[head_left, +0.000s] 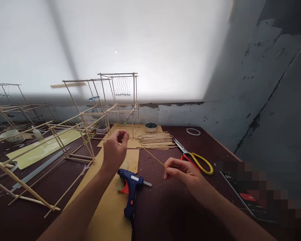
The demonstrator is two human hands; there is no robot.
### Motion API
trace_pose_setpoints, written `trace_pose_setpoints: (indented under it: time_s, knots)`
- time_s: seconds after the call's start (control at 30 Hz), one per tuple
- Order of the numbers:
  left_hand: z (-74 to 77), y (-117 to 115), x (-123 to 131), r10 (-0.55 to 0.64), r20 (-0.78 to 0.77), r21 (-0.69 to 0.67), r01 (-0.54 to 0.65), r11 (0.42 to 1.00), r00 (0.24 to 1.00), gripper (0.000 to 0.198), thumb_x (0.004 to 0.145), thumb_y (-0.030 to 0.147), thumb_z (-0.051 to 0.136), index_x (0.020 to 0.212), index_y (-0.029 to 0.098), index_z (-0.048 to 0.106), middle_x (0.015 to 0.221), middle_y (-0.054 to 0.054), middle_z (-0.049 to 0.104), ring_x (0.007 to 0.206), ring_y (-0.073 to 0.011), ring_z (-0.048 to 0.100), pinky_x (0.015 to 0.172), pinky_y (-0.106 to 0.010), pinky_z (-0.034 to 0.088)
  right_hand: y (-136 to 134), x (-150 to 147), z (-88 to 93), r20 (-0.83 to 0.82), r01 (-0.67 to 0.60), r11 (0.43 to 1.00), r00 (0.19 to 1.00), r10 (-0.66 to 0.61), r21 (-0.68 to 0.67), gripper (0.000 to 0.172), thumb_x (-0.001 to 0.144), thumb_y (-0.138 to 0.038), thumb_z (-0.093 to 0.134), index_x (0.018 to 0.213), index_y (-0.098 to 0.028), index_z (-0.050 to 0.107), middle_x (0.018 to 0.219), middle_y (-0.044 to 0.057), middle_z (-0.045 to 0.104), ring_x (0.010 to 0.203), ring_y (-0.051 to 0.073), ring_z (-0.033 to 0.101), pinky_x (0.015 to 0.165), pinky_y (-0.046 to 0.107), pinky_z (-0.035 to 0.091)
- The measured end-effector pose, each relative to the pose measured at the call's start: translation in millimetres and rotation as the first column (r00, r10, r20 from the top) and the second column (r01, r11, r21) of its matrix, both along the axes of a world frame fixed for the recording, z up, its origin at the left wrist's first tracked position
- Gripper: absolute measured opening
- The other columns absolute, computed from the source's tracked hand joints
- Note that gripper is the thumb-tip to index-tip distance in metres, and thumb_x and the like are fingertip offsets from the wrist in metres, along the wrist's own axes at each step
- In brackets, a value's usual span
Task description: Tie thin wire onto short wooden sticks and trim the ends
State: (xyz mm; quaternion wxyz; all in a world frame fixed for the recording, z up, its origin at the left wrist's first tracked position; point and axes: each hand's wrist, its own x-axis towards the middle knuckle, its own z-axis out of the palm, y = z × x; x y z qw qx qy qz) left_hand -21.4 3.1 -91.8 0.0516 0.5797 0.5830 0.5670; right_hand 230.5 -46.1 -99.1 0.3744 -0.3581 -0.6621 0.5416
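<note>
My right hand pinches one end of a thin wooden stick that slants up and away to the left. My left hand is raised above the table with fingertips pinched together near the stick frame structure; whether it holds anything I cannot tell. A blue hot glue gun lies on the yellow sheet between my forearms. A pile of loose wooden sticks lies just beyond my hands.
Yellow-and-red scissors lie right of the stick pile. A small round tin and a white ring sit near the wall. A phone lies at the right edge. More stick frames, a bowl and glue sticks fill the left side.
</note>
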Motion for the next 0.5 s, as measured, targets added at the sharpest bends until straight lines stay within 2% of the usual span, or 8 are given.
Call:
trace_pose_setpoints:
  time_s: [0.27, 0.5]
  knots:
    - [-0.6, 26, -56, 0.234, 0.038, 0.057, -0.236, 0.970, 0.972, 0.026, 0.089, 0.040, 0.056, 0.092, 0.018, 0.069, 0.080, -0.007, 0.074, 0.072, -0.0210, 0.069, 0.073, -0.031, 0.052, 6, 3, -8.2, -0.034, 0.038, 0.998, 0.999, -0.039, -0.041, 0.024, 0.088, -0.040, 0.065, 0.080, -0.018, 0.059, 0.073, -0.001, 0.055, 0.069, 0.014, 0.050, 0.071, 0.028, 0.041]
    - [5.5, 24, -68, 0.344, -0.053, 0.064, -0.341, 0.938, 0.937, 0.025, 0.090, 0.038, 0.054, 0.091, 0.018, 0.068, 0.080, -0.006, 0.074, 0.072, -0.0209, 0.069, 0.076, -0.032, 0.051, 4, 2, -2.6, 0.027, 0.094, 0.996, 0.995, -0.094, -0.009, 0.026, 0.087, -0.043, 0.064, 0.079, -0.019, 0.058, 0.074, 0.000, 0.055, 0.069, 0.014, 0.048, 0.071, 0.028, 0.042]
